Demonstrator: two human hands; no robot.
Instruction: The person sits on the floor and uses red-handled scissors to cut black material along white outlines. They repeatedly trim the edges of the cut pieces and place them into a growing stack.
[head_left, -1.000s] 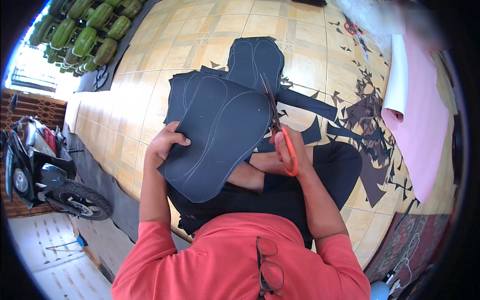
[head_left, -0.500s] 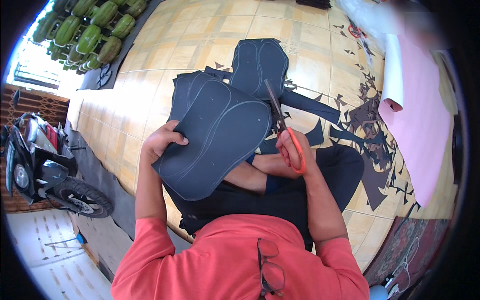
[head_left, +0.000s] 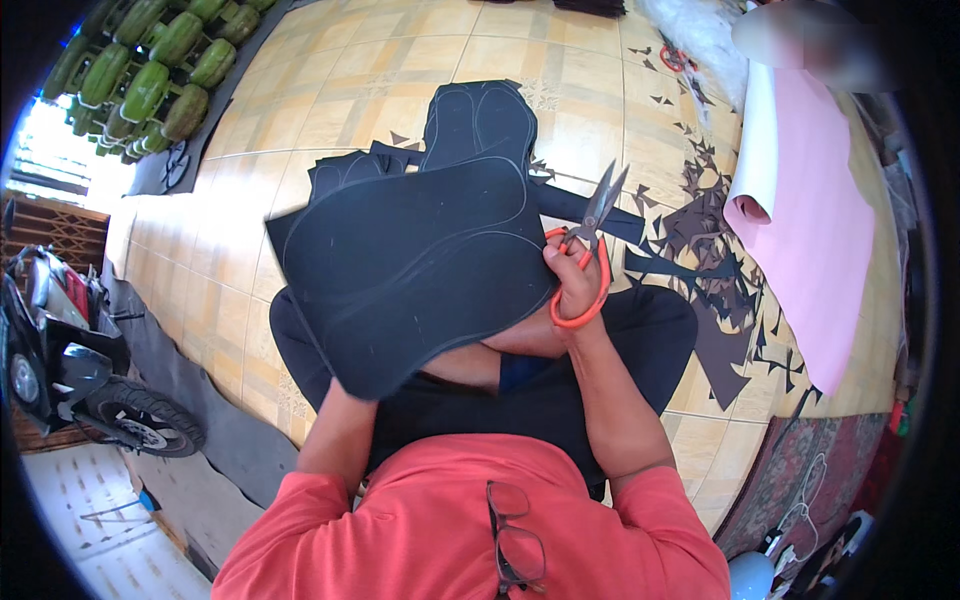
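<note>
pink roll (head_left: 810, 220), green gas cyls (head_left: 150, 70), motorbike (head_left: 60, 350), dark scraps (head_left: 720, 240), tiled floor (head_left: 330, 90)

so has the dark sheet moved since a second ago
Yes. The dark sheet has been lifted toward the camera, now hiding the left hand and more of the dark cutouts lying on the tiled floor. The right hand holds orange scissors.

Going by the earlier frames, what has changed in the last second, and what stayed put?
The dark sheet has been lifted and swung up toward the camera, now hiding the left hand. The right hand drew the orange scissors off the sheet's edge; their blades now stand open. Both grips held. The pink roll and floor scraps stayed put.
</note>
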